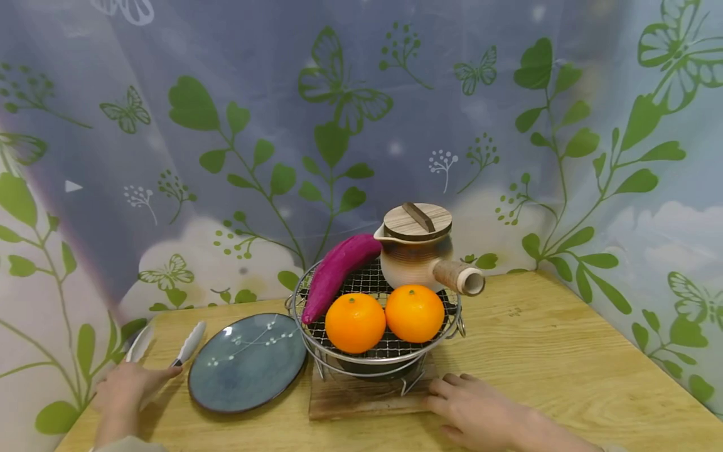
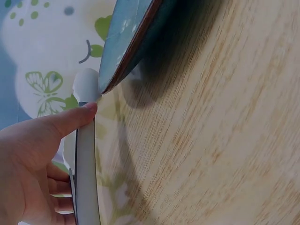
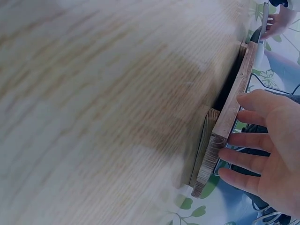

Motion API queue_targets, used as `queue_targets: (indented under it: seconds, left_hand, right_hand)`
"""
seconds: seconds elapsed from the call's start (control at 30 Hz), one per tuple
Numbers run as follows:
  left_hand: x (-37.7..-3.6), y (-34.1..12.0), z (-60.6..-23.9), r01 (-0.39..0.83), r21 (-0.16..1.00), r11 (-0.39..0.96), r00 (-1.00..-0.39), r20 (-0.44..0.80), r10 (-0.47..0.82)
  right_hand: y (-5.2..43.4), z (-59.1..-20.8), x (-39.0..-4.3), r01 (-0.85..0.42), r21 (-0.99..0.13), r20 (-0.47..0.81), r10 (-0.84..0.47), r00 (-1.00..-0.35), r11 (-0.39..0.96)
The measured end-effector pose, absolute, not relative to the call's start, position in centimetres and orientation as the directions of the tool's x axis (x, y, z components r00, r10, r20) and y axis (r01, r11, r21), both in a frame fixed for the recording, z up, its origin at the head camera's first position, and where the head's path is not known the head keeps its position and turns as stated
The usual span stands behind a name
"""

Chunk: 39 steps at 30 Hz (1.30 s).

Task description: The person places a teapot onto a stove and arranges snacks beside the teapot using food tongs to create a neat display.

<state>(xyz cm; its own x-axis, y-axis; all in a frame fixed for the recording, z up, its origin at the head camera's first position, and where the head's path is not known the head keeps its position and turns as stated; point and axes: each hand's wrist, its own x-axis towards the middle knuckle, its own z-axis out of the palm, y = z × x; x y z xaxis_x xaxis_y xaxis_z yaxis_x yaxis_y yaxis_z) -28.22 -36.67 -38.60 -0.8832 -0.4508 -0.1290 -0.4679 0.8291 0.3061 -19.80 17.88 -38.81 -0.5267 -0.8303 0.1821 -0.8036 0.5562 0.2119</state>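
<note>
At the left of the table my left hand (image 1: pixel 125 386) grips a pair of tongs (image 1: pixel 191 342) with white tips. In the left wrist view the thumb lies along one arm of the tongs (image 2: pixel 86 164), with the other fingers curled behind. A blue-grey plate (image 1: pixel 248 364) is just right of the tongs. My right hand (image 1: pixel 480 408) is at the right end of a wooden board (image 1: pixel 367 405). Its fingers are extended against the board's edge (image 3: pixel 234 103) in the right wrist view, holding nothing.
On the board stands a round wire grill (image 1: pixel 361 360) with metal legs. It carries two oranges (image 1: pixel 354 323), a long purple vegetable (image 1: pixel 339 270) and a clay teapot (image 1: pixel 415 263) with a wooden lid and side handle. A patterned curtain (image 1: pixel 271 125) hangs behind the table.
</note>
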Motion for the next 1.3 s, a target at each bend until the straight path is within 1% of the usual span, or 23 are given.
queue_targets:
  seconds: [0.17,0.33,0.7,0.87,1.0,1.1,1.23,1.3]
  left_hand:
    - [-28.5,-36.6,-38.9,-0.476,0.263,0.839,-0.880,-0.131,-0.457]
    - [-28.6,-36.5,-39.2,-0.492,0.224,0.841,-0.870,-0.153,-0.468]
    - [-28.6,-36.2,-39.7,-0.508,0.238,0.828,-0.860,-0.191,-0.473]
    - [-28.6,-36.3,-39.9,-0.488,0.229,0.842,-0.871,-0.179,-0.457]
    - [-28.4,-36.5,-39.7,-0.469,0.249,0.847,-0.881,-0.189,-0.433]
    - [-28.3,-36.8,-39.3,-0.422,0.270,0.865,-0.905,-0.188,-0.383]
    - [-28.5,-36.8,-38.4,-0.289,0.269,0.919,-0.956,-0.135,-0.261]
    - [-28.6,-36.6,-37.9,-0.231,0.254,0.939,-0.972,-0.100,-0.212]
  right_hand:
    - [17.8,-38.9,-19.9,-0.800,0.216,0.188,-0.828,-0.528,0.559]
    - [17.8,-38.8,-20.0,-0.807,0.220,0.202,-0.835,-0.512,0.548]
    - [17.7,-38.8,-20.2,-0.813,0.193,0.179,-0.835,-0.521,0.549]
    - [17.7,-38.9,-20.2,-0.815,0.196,0.200,-0.836,-0.512,0.546]
    - [17.7,-39.1,-20.3,-0.813,0.197,0.202,-0.834,-0.514,0.548]
    - [17.7,-39.0,-20.2,-0.809,0.189,0.190,-0.829,-0.526,0.556]
    - [17.7,-38.8,-20.1,-0.802,0.180,0.171,-0.821,-0.545,0.570]
    - [17.7,-38.7,-20.0,-0.801,0.174,0.162,-0.819,-0.551,0.573]
